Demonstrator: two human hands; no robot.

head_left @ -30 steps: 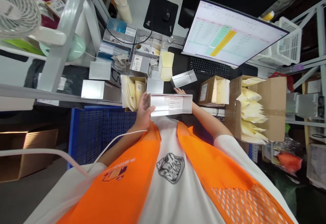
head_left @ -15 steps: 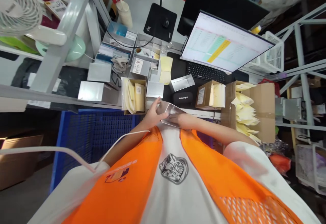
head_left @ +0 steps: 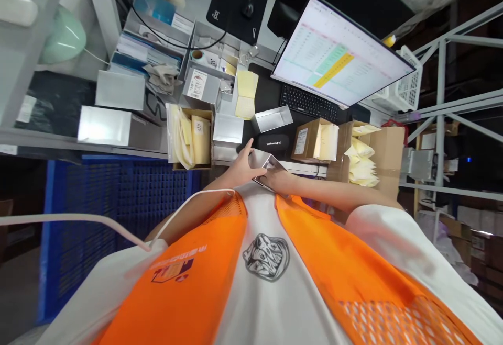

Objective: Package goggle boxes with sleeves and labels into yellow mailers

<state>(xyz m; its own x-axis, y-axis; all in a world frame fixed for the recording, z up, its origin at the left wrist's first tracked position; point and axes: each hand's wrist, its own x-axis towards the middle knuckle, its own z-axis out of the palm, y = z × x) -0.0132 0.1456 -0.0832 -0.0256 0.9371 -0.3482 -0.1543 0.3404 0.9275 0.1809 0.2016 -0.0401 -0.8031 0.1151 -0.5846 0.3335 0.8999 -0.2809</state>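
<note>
In front of my chest, close to the desk edge, is a silver box (head_left: 258,157) with an open side, tilted. My left hand (head_left: 244,168) grips it from the left, thumb across the near edge and index finger stretched along the far side. My right hand (head_left: 278,180) is closed at the box's open side, its fingertips partly hidden in or behind the rim. Just beyond lie a black glasses case (head_left: 273,145) with white lettering and an open silver tray-like box (head_left: 274,119). Another silver box (head_left: 228,127) stands to the left of these.
Cardboard boxes of yellow envelopes stand left (head_left: 201,143) and right (head_left: 310,143), with a larger carton (head_left: 387,156) farther right. A monitor (head_left: 341,52) and keyboard (head_left: 308,102) are behind. Grey organiser trays (head_left: 188,36) sit back left. A blue crate (head_left: 118,203) is below left; a white cable (head_left: 184,203) crosses my arm.
My view has shifted, so the desk's left side appears lower left and nearer. Both hands keep the silver box at my chest, now turned slightly, with the right hand still at its opening.
</note>
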